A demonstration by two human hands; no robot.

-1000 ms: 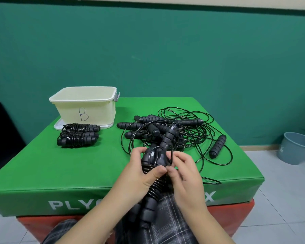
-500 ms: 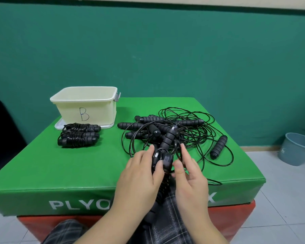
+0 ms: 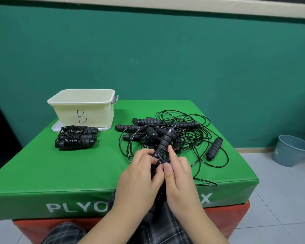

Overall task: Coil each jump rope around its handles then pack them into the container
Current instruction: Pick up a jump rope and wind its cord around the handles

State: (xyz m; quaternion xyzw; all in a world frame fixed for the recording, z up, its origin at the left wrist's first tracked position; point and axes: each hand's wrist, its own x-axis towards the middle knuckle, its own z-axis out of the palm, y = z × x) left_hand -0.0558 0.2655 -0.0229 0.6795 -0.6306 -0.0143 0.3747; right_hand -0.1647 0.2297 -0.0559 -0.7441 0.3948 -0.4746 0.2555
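Black cord is being wound round a pair of foam handles (image 3: pixel 163 143) held over the near edge of the green box (image 3: pixel 60 176); the left hand (image 3: pixel 139 175) is gripping the bundle from the left with curled fingers, while the right hand (image 3: pixel 179 176) is pinching cord against it, thumb and forefinger closing on the wrap; how much is wound below is probably hidden by the palms. 2 coiled ropes (image 3: pixel 77 139) are lying just in front of the cream container (image 3: pixel 83 110); the loose tangle (image 3: pixel 174 132) is sitting beyond the hands. Each turn wants laying snug against the last, under steady tension, and free of the tangle's loops.
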